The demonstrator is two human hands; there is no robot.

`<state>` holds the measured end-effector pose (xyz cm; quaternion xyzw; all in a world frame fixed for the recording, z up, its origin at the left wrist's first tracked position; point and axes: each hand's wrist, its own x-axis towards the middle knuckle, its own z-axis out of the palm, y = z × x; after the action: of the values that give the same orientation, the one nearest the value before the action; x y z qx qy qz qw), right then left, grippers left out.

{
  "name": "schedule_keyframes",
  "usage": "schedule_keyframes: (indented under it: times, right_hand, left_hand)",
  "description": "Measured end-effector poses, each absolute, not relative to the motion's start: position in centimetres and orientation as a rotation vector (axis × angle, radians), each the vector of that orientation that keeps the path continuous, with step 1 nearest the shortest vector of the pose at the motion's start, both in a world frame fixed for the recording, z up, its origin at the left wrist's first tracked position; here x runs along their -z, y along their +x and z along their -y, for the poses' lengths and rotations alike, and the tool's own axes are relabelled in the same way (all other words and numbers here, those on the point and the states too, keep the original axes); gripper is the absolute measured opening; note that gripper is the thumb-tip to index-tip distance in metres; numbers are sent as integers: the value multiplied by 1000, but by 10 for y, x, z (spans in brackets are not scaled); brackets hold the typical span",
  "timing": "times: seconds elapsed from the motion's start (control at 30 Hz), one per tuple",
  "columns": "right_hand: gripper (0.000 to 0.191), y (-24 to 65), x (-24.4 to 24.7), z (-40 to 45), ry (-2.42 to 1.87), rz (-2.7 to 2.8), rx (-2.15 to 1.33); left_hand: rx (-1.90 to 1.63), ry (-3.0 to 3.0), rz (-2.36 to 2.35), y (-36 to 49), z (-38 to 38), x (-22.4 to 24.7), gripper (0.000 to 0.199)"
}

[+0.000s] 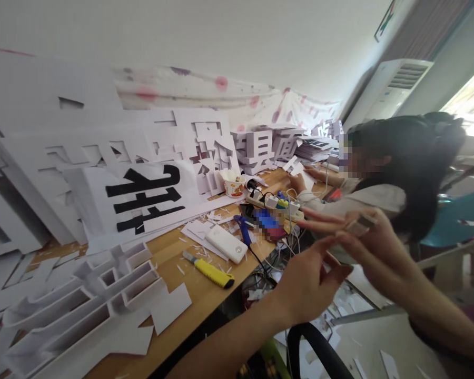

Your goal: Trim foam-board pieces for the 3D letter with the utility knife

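My left hand (314, 281) and my right hand (373, 239) meet in the air right of the table's edge. The fingers of the left are bent and pressed together against the right's fingers; what they pinch, if anything, is hidden. Two fingers of my right hand reach out to the left, and a small tan-grey blocky piece (361, 225) sits tucked among its bent fingers. On the table nearest my hands lie a yellow utility knife (213, 271), a white power bank (226, 243) and a blue glue gun (243, 231).
A hollow white letter form (114, 295) covers the table's near left. Behind it lean cut-out sheets and a paper with a black printed character (146, 197). A paper cup (235, 185) and a power strip (260, 200) stand farther back. A co-worker (379, 195) handles white pieces at right.
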<state>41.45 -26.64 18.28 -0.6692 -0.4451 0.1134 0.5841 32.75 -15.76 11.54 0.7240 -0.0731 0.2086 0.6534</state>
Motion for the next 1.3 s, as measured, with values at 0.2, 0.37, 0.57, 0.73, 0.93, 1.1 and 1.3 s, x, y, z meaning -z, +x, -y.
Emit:
schedule_keyframes:
  times: [0.2, 0.37, 0.57, 0.73, 0.93, 1.1, 1.3]
  right_hand:
    - [42, 518, -118, 274, -1551, 741, -285]
    - [31, 606, -38, 232, -1864, 569, -208]
    - [18, 635, 21, 195, -1876, 580, -239]
    - [19, 654, 31, 190, -1839, 579, -286]
    - [36, 657, 24, 196, -1696, 571, -443]
    - [50, 657, 15, 195, -1598, 585, -546]
    - [53, 659, 6, 191, -1610, 649, -541]
  left_hand:
    - [-644, 1636, -64, 371, 149, -108, 36]
    - [-782, 1265, -223, 420, 112, -94, 34]
    - [-1059, 1116, -379, 403, 81, -119, 33]
    - [-1359, 1036, -141, 368, 50, -188, 32]
    - [-1417, 1041, -74, 373, 29, -190, 33]
    - [-925, 1061, -216, 416, 49, -123, 31]
    - [-663, 1440, -563, 474, 109, -74, 33]
